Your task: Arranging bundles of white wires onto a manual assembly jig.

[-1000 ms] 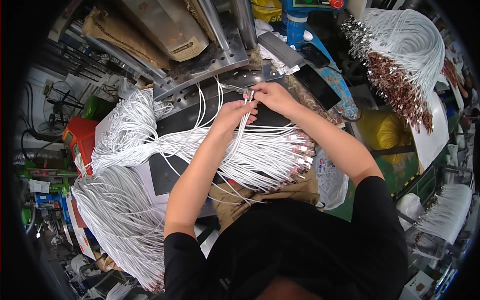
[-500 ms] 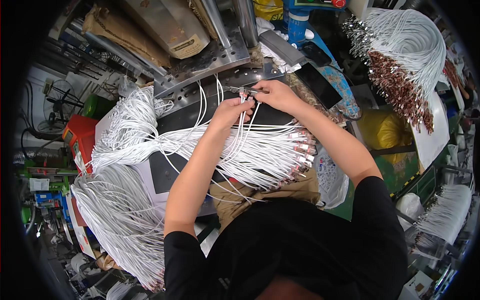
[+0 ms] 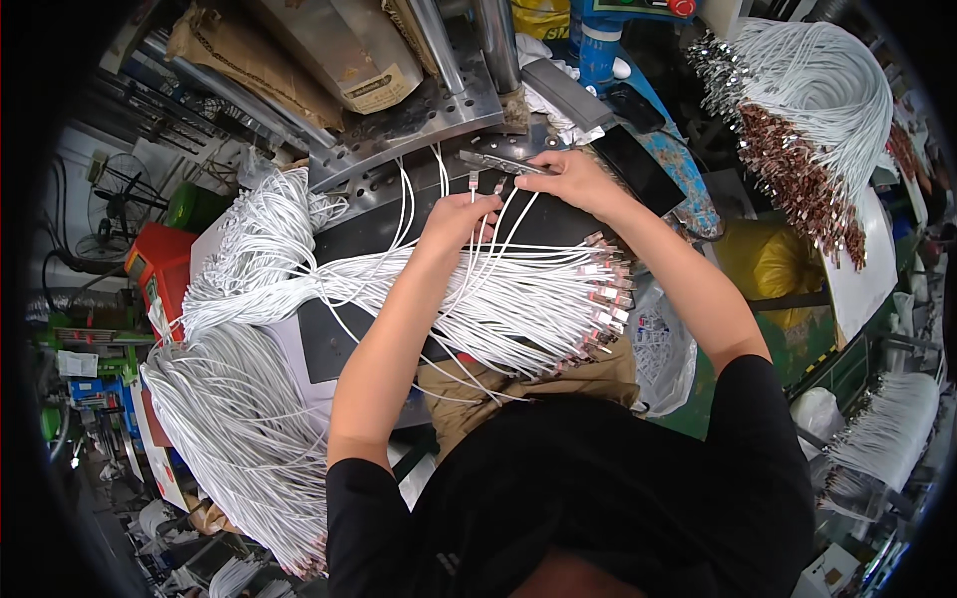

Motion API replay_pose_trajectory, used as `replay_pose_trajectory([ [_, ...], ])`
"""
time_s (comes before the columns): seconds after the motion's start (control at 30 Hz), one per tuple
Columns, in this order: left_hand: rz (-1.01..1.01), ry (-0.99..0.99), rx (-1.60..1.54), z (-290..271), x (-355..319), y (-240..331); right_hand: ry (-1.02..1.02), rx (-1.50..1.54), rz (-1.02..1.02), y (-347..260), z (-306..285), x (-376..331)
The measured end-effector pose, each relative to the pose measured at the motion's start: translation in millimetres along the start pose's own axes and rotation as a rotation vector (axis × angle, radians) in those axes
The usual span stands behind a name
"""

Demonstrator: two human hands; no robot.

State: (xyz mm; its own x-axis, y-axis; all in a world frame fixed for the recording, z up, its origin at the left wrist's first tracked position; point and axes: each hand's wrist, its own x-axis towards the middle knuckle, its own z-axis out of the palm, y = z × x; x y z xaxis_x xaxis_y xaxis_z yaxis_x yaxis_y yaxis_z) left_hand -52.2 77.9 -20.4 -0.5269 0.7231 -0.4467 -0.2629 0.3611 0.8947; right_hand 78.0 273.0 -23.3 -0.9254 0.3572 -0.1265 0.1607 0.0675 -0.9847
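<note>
My left hand (image 3: 459, 217) is closed around a few white cables whose connector ends (image 3: 475, 180) stick up past the fingers. To its right, my right hand (image 3: 570, 182) pinches a narrow, flat metal bar (image 3: 498, 161), which points left above the connectors. One loose white cable runs up to the right fingers; whether they hold it too, I cannot tell. Below both hands a fanned bundle of white cables (image 3: 478, 309) lies across the black work surface (image 3: 344, 234) and my lap. Its silver and reddish connector ends (image 3: 603, 299) point right.
A steel press frame (image 3: 409, 135) with upright posts stands at the back. More white cables (image 3: 239, 429) are heaped at left, and a coiled bundle (image 3: 817, 90) lies far right. A dark phone-like slab (image 3: 643, 169), a red box (image 3: 159, 264) and a plastic bag (image 3: 663, 349) are nearby.
My right hand has moved slightly right, away from the left fingers, and the metal bar now shows clear of the connectors. The left hand keeps its grip, with a connector end more exposed.
</note>
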Motion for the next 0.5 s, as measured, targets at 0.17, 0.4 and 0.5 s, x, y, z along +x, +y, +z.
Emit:
replay_pose_trajectory([
  [0.17,0.019,-0.005,-0.001,-1,-2,1,0.006,-0.241,-0.05,7,-3,3],
  [0.4,0.037,0.025,-0.056,1,-7,3,-0.054,-0.255,-0.131,5,0,-6],
  [0.5,0.05,0.038,-0.052,-13,-4,-2,-0.012,-0.236,-0.107,10,-1,-2],
])
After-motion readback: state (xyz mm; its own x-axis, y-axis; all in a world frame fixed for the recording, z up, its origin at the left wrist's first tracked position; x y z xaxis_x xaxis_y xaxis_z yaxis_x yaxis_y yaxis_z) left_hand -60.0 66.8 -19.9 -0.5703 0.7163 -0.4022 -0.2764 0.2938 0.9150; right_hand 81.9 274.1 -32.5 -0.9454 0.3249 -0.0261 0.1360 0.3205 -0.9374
